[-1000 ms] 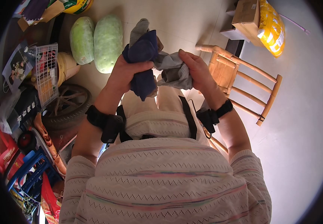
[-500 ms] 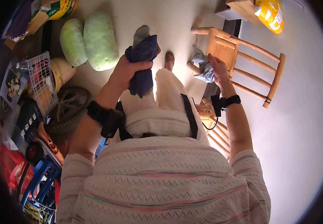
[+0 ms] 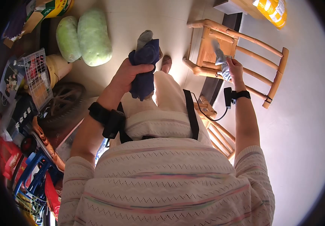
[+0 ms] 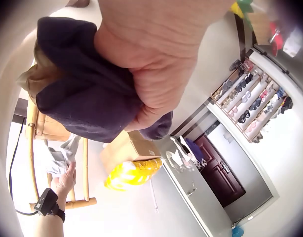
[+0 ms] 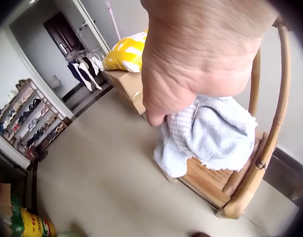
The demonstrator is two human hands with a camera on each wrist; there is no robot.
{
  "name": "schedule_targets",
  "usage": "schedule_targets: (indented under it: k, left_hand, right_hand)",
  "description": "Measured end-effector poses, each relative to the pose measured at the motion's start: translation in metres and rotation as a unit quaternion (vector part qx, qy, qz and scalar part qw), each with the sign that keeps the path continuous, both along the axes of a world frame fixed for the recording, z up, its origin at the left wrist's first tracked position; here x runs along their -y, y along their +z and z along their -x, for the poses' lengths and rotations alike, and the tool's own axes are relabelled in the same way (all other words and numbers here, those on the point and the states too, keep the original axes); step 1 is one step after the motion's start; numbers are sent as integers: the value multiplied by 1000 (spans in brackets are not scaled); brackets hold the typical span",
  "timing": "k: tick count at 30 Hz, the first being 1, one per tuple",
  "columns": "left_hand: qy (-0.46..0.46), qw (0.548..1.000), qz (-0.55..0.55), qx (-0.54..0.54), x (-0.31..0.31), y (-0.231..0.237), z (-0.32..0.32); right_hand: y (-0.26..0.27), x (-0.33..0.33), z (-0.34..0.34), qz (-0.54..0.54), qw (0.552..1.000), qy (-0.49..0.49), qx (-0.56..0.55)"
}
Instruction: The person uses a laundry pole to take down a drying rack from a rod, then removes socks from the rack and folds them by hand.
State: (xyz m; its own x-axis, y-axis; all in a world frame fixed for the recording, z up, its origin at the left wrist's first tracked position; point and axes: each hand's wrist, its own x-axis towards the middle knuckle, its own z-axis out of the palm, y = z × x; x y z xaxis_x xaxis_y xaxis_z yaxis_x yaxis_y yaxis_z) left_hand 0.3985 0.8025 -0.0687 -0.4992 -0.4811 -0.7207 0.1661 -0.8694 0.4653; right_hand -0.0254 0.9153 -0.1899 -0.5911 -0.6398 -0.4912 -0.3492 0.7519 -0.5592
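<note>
Fingers, left hand point(image 3: 126, 77): clamped round a dark blue cloth bundle point(image 3: 143, 83), thumb laid across it.
Dark blue cloth bundle: held up in front of the person, above the legs point(image 3: 173, 86); a grey cloth end point(image 3: 145, 38) projects at the far end and tan cloth point(image 4: 40, 76) shows in the folds.
Fingers, right hand point(image 3: 236, 69): pinching a pale grey cloth point(image 5: 218, 133); fingertips largely hidden in the right wrist view.
Pale grey cloth: crumpled, part of it ribbed, hanging over the seat of a bamboo chair point(image 3: 217, 44); contact with the seat cannot be told.
Wrists: one black camera on a strap at each.
Person's left side: two pale green melons point(image 3: 94, 37) side by side on the floor point(image 3: 132, 15); nearer, a spoked wheel point(image 3: 63, 101) and a white wire grid point(image 3: 38, 79).
Person's right side: second bamboo chair point(image 3: 220, 137), partly hidden by the body.
Beyond the first chair: yellow-and-white package point(image 5: 124, 52) just beside a cardboard box point(image 5: 127, 86).
Background: shoe rack point(image 5: 30, 116), well apart from both hands.
</note>
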Motion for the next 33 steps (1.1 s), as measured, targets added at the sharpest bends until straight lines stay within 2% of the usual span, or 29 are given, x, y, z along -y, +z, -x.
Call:
schedule_targets:
  k: [1, 5, 6, 7, 10, 12, 13, 14, 16, 17, 20, 21, 22, 23, 24, 25, 27, 28, 29, 30, 31, 32, 33]
  left_hand:
    - [-14, 1000, 5, -10, -4, -2, 6]
    - [7, 999, 32, -24, -19, 2, 37]
    - [0, 998, 29, -47, -20, 8, 44]
    - [-6, 997, 26, -69, -22, 12, 50]
    - [-24, 999, 31, -32, -33, 6, 63]
    - [-33, 998, 46, -1, -39, 0, 69]
    - [-44, 997, 62, 30, -41, -2, 71]
    - [-43, 997, 63, 30, -44, -4, 73]
    - [-94, 983, 107, 114, -47, -7, 76]
    - [-96, 983, 108, 114, -48, -8, 77]
    - [-190, 942, 224, 164, -50, -8, 74]
    - [-187, 942, 223, 165, -50, -8, 71]
    - [-107, 975, 177, 85, -50, -5, 70]
    - [-25, 992, 128, 3, -50, -2, 66]
    - [-30, 998, 61, -19, -44, 1, 57]
    - [-25, 998, 60, -18, -43, 5, 52]
    - [62, 996, -21, -59, -41, 9, 46]
    - [67, 996, -19, -62, -40, 8, 45]
    - [47, 998, 30, -42, -40, 6, 43]
    - [27, 996, 78, -21, -41, 5, 41]
    - [30, 996, 78, -21, -41, 6, 40]
    - [26, 995, 96, -5, -41, 7, 41]
    - [22, 993, 114, 11, -40, 9, 41]
  right_hand:
    - [3, -2, 6, 0, 1000, 1, -1]
    - [-1, -19, 28, -116, 965, 217, -88]
    - [-9, -25, 40, -141, 951, 268, -56]
    - [-8, -27, 40, -133, 939, 302, -99]
    - [16, -8, 14, -132, 930, 331, -88]
    - [31, 7, -17, -62, 959, 253, 114]
    - [67, 23, -52, -56, 952, 203, 222]
    - [91, 32, -77, -41, 931, 207, 299]
    - [132, 50, -123, -52, 900, 219, 374]
    - [143, 55, -142, -47, 884, 222, 408]
    - [138, 59, -175, -31, 902, 248, 351]
    - [128, 60, -180, -27, 909, 241, 338]
    - [124, 62, -180, -29, 907, 246, 340]
    - [121, 63, -177, 1, 887, 185, 423]
    - [118, 62, -175, 30, 857, 120, 500]
    - [116, 62, -175, 27, 857, 125, 500]
    - [112, 63, -174, 19, 825, 42, 563]
    - [113, 63, -177, 25, 799, 7, 601]
    - [114, 65, -178, 22, 800, 11, 600]
    - [115, 67, -182, 21, 790, -29, 612]
    - [119, 70, -187, 19, 778, -69, 624]
    - [123, 73, -193, 17, 778, -67, 624]
    - [129, 77, -201, 18, 773, -117, 624]
